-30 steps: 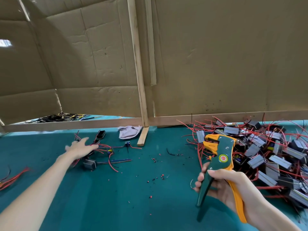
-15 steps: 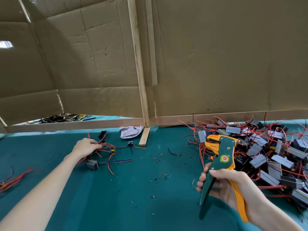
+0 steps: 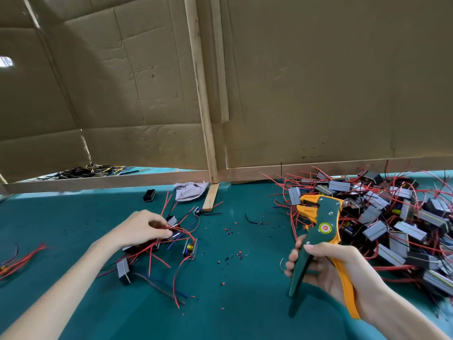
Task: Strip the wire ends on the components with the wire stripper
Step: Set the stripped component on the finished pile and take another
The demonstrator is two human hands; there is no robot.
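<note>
My right hand (image 3: 326,268) grips the green and orange wire stripper (image 3: 318,224) by its handles, jaws up and slightly apart, above the teal table (image 3: 245,303). My left hand (image 3: 142,229) pinches a bunch of red wires belonging to a small cluster of components (image 3: 171,241) at centre left and lifts them off the table. One grey component (image 3: 122,267) and another with a yellow part (image 3: 190,249) dangle from those wires. A large pile of grey and black components with red wires (image 3: 392,222) lies to the right, behind the stripper.
Cardboard walls on a wooden frame (image 3: 206,119) close off the back. A crumpled cloth (image 3: 188,191), a small black part (image 3: 149,195) and a wooden block (image 3: 210,197) lie near it. Red wires (image 3: 22,258) lie at the left edge. Bits of stripped insulation (image 3: 232,253) dot the middle.
My left hand reached the small cluster, closed on its red wires and pulled them nearer and upward. The right hand with the stripper stayed almost still.
</note>
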